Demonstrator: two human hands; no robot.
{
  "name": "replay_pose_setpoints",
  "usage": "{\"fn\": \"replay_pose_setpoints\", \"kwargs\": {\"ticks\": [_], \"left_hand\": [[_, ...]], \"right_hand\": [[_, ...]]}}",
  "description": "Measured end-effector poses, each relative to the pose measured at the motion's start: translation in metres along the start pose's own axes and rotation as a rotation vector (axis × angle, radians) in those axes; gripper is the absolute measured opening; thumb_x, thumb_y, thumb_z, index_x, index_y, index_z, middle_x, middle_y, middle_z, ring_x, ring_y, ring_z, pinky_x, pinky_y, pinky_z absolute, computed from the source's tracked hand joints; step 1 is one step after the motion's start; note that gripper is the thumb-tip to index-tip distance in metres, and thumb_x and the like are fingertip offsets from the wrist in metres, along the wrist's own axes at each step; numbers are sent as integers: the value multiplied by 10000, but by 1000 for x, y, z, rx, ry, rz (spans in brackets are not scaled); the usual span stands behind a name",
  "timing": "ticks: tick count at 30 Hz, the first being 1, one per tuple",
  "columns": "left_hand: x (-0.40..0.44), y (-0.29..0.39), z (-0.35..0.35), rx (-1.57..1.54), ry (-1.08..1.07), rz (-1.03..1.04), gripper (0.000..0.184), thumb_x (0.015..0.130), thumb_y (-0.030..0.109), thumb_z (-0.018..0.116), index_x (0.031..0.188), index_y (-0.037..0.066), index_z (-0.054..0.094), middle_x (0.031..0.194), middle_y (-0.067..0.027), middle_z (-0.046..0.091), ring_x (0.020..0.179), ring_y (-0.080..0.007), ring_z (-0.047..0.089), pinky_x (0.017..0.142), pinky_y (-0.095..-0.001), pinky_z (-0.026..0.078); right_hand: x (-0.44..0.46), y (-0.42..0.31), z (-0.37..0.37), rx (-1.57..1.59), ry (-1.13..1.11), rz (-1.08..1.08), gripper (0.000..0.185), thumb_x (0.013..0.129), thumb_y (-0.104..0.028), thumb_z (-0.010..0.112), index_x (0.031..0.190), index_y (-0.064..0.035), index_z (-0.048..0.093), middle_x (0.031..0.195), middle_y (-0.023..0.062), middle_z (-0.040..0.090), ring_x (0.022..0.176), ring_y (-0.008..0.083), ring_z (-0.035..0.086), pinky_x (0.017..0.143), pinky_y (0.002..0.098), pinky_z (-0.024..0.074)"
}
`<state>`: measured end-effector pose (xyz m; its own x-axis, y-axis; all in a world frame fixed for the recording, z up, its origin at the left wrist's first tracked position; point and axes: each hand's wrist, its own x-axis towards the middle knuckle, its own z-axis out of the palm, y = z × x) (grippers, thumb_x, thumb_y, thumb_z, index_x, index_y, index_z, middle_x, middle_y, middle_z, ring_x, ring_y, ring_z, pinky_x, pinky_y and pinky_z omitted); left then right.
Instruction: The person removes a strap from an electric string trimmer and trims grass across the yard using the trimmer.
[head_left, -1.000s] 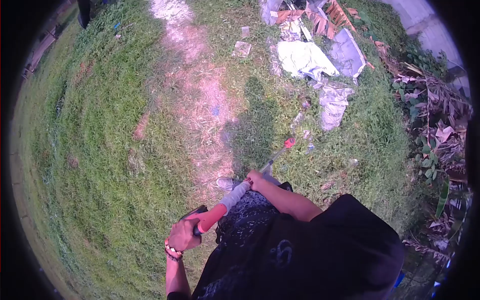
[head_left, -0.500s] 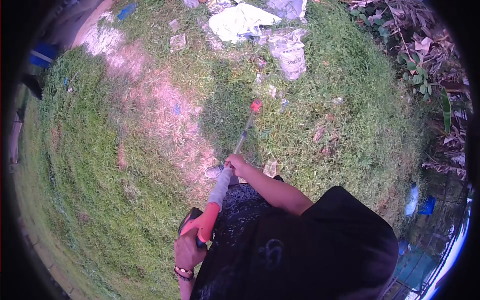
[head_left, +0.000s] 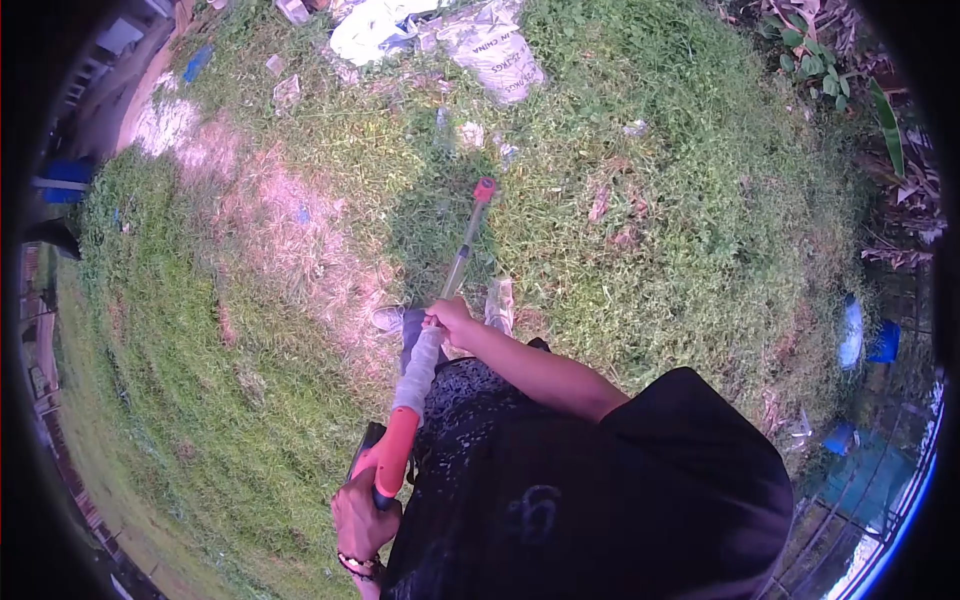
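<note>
A red cordless grass trimmer [head_left: 398,440] slants forward from my left hip. Its upper shaft is wrapped in whitish material, and its red head [head_left: 485,188] is low over the grass ahead of me. My left hand [head_left: 365,518], with bracelets at the wrist, is closed around the rear handle. Further along, my right hand [head_left: 452,320] grips the shaft just past the wrapping. A shoe [head_left: 388,319] shows just left of the shaft. Whatever cutting part the head carries is too small to make out.
A printed white sack [head_left: 497,62] and a white sheet [head_left: 372,32] lie on the grass in front. Dry cut grass [head_left: 300,225] covers a patch to the left. Leafy plants [head_left: 825,75] edge the far right, with a blue container [head_left: 884,341] nearer.
The view has turned and moved forward a little, so the sack and sheet sit higher and further left. The trimmer head has shifted slightly left in view. Both hands keep their grip.
</note>
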<state>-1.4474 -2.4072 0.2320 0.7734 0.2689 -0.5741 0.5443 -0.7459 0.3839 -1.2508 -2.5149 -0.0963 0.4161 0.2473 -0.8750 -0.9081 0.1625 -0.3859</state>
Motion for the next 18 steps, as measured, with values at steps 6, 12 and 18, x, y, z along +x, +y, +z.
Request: {"fn": "replay_pose_setpoints", "kwargs": {"ticks": [6, 12, 18], "left_hand": [[11, 28, 32, -29, -150, 234, 290, 598, 105, 630, 885, 62, 612, 740, -204, 618, 722, -410, 599, 650, -464, 479], [22, 40, 27, -66, -351, 280, 276, 636, 97, 623, 907, 51, 600, 742, -210, 611, 729, -412, 595, 643, -452, 480], [-11, 21, 22, -70, -303, 266, 280, 630, 70, 623, 902, 30, 570, 751, -220, 595, 755, -425, 583, 647, -452, 469]], "right_hand": [[-26, 25, -126, 242, 248, -45, 77, 746, 13, 555, 811, 27, 517, 711, 136, 556, 555, 243, 574, 533, 377, 520], [-65, 31, -158, 556, 333, -56, 87, 772, -30, 537, 802, 8, 465, 665, 120, 510, 551, 248, 549, 516, 388, 500], [-59, 39, -117, 648, 44, -10, 108, 782, -34, 511, 809, 7, 415, 662, 119, 465, 514, 255, 528, 472, 394, 495]]}}
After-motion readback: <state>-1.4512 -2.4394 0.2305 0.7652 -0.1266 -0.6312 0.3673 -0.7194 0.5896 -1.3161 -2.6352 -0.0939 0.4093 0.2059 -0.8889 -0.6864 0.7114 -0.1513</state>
